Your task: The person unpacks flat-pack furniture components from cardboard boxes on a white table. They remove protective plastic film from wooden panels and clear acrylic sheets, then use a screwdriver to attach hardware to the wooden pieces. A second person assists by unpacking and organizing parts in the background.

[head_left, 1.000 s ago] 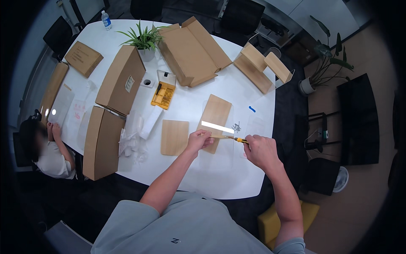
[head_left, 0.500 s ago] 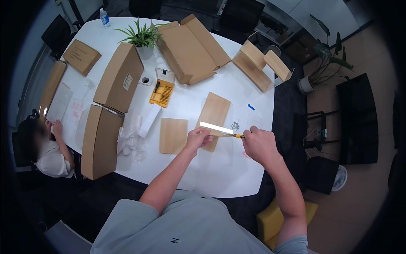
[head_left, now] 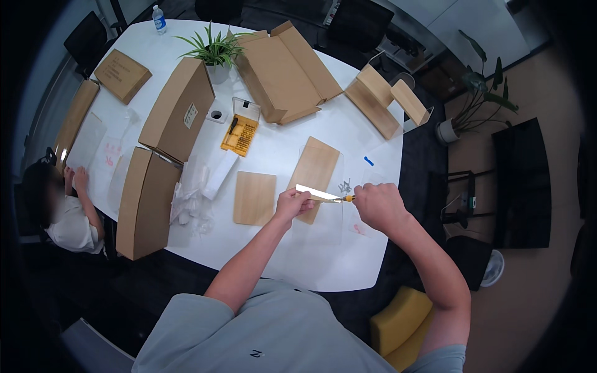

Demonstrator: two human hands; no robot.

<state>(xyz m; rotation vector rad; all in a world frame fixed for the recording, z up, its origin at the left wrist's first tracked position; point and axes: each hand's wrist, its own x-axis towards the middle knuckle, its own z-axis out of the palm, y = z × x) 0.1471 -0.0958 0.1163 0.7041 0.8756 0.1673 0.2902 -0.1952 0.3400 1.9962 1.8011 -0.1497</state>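
My left hand (head_left: 292,204) pinches the near-left end of a narrow flat panel (head_left: 316,192), which has a bright reflective face and a wood-coloured underside. At the panel's right end is the tip of a screwdriver (head_left: 348,198) with a yellow collar. My right hand (head_left: 380,205) is closed around its handle, which the fingers mostly cover. Whether a screw sits at the tip is too small to tell. Beneath lies a long wooden board (head_left: 316,160) on a clear sheet, with a squarish wooden board (head_left: 255,198) to its left. Several small screws (head_left: 344,186) lie beyond my right hand.
An open yellow bit case (head_left: 240,133) lies beyond the boards. Cardboard boxes (head_left: 177,105) stand on the left, with plastic wrapping (head_left: 193,193) beside them. Farther back are an open carton (head_left: 283,74), a potted plant (head_left: 217,68) and a wooden stand (head_left: 379,96). Another person (head_left: 71,217) sits at left.
The panel in my left hand has tilted, so its reflective face slopes more. The screwdriver stays at its right end. My right elbow has swung outward.
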